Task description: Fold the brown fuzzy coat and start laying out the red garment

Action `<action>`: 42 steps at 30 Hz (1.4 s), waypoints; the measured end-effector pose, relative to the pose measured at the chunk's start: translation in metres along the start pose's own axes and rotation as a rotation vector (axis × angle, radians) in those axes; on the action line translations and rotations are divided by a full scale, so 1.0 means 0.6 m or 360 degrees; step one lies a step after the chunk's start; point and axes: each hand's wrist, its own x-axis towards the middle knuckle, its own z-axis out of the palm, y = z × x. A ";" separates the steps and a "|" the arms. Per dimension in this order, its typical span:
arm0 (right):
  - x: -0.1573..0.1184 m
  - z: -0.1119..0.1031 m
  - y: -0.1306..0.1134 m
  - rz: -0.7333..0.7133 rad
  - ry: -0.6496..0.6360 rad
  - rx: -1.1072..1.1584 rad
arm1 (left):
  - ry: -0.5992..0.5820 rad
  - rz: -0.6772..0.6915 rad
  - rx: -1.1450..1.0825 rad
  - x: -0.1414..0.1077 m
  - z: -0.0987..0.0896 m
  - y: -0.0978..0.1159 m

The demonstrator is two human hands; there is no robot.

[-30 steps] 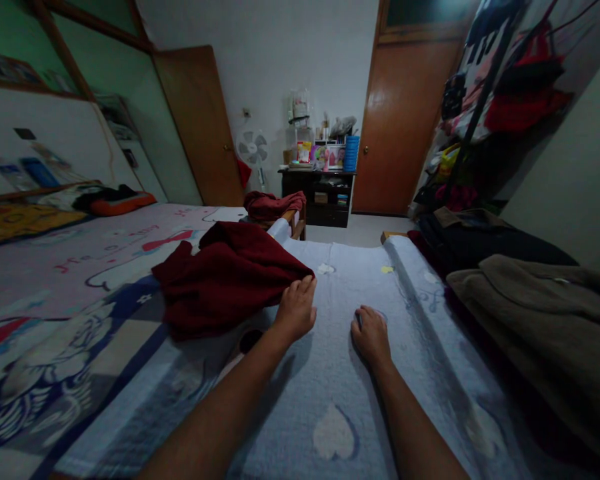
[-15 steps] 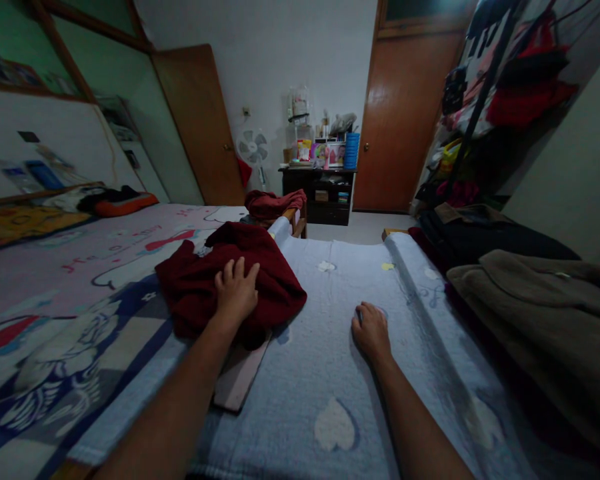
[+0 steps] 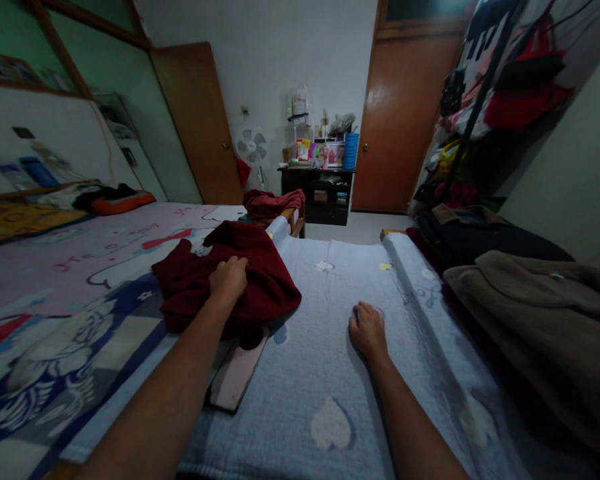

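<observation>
A bunched dark red garment [image 3: 275, 283] lies on the left part of the light blue padded bed cover [image 3: 320, 373]. My left hand [image 3: 229, 279] is on top of it, its fingers bent and closed on the cloth. Partly under the garment's near edge is a flat pinkish slab [image 3: 237, 380] with a dark round spot. To the right, my right hand [image 3: 369, 328] rests on the bed cover, fingers loosely curved and thumb apart, with nothing visible in it.
Folded clothes, including a grey-brown coat [image 3: 535, 300], are piled along the right. A reddish cloth [image 3: 275, 202] lies at the bed's far corner. On the left is a patterned pink blanket [image 3: 115, 253]. A dark cabinet [image 3: 315, 200] and a fan [image 3: 251, 145] stand behind.
My left hand's fingers have gone from spread on the garment to closed on its cloth. The garment's near edge has lifted back, uncovering more of the slab's dark spot. My right hand stays put.
</observation>
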 end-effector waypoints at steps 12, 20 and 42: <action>0.002 -0.002 -0.002 0.0008 -0.0012 0.0027 | 0.0446 0.0392 -0.0442 -0.031 -0.056 0.083; 0.001 -0.003 0.001 -0.0003 -0.0017 0.0139 | 0.0427 0.0696 -0.1105 -0.086 -0.051 0.180; 0.006 -0.036 0.007 0.0172 -0.0016 0.0994 | -0.0741 0.0799 -0.0636 -0.222 0.084 0.120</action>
